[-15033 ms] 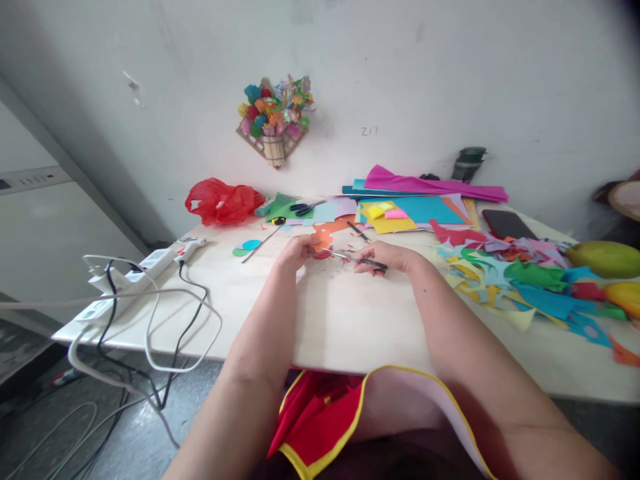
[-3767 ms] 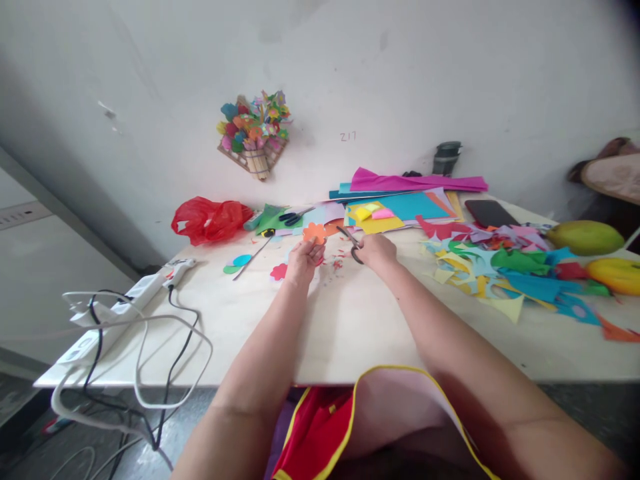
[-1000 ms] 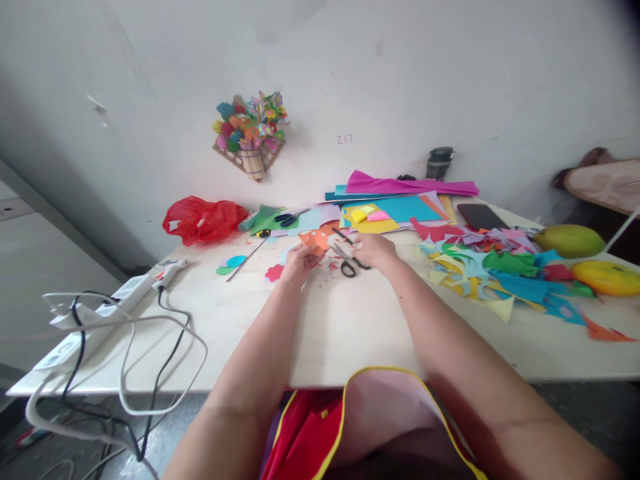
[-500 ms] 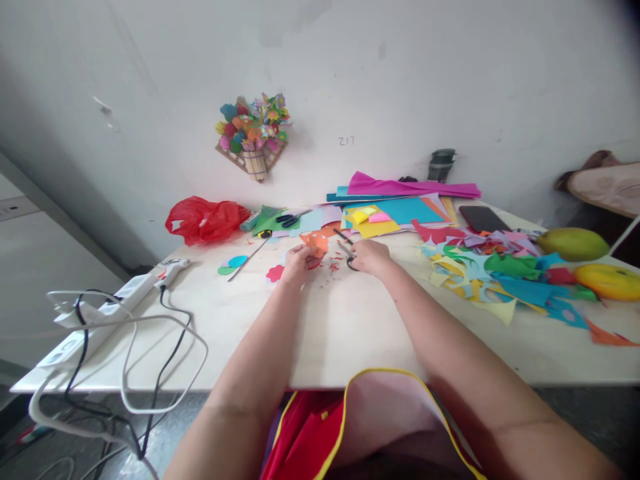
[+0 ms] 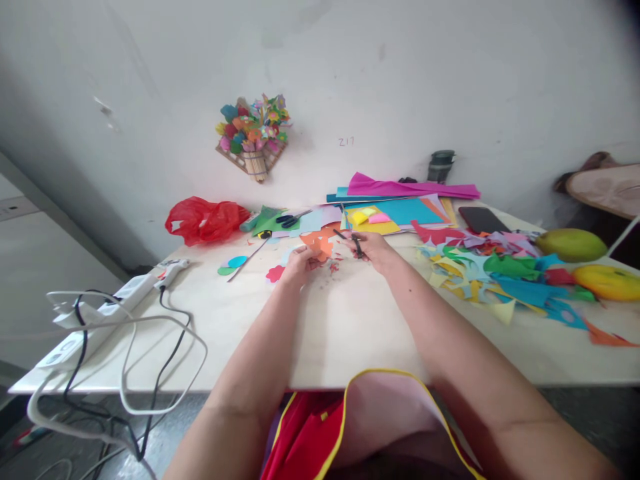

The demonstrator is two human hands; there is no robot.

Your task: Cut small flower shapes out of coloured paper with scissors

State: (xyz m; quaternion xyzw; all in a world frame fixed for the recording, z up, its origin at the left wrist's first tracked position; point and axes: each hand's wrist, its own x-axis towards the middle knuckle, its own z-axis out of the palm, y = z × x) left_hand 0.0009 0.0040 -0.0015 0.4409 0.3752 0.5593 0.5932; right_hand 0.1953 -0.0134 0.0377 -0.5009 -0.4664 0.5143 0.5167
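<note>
In the head view, my left hand [image 5: 301,261] is closed on a piece of orange paper [image 5: 323,245], held just above the table. To its right, my right hand [image 5: 373,248] grips a pair of scissors [image 5: 358,247] with dark handles, the blades pointing left toward the paper. Small red and orange snippets [image 5: 334,268] lie on the table between the hands. A red flower-shaped paper cutout [image 5: 275,274] rests left of my left hand. Blue [image 5: 237,261] and green paper circles lie farther left.
Colored paper scraps [image 5: 480,267] and two yellow-green fruits [image 5: 573,245] spread over the right. Paper sheets [image 5: 410,211], a phone [image 5: 483,219] and a dark cup [image 5: 441,165] stand behind. A red plastic bag [image 5: 205,220], other scissors [image 5: 290,219] and a power strip [image 5: 100,320] are on the left.
My right hand has turned, and the scissors with it; the blades now look closer together. The orange paper has tilted slightly in my left hand.
</note>
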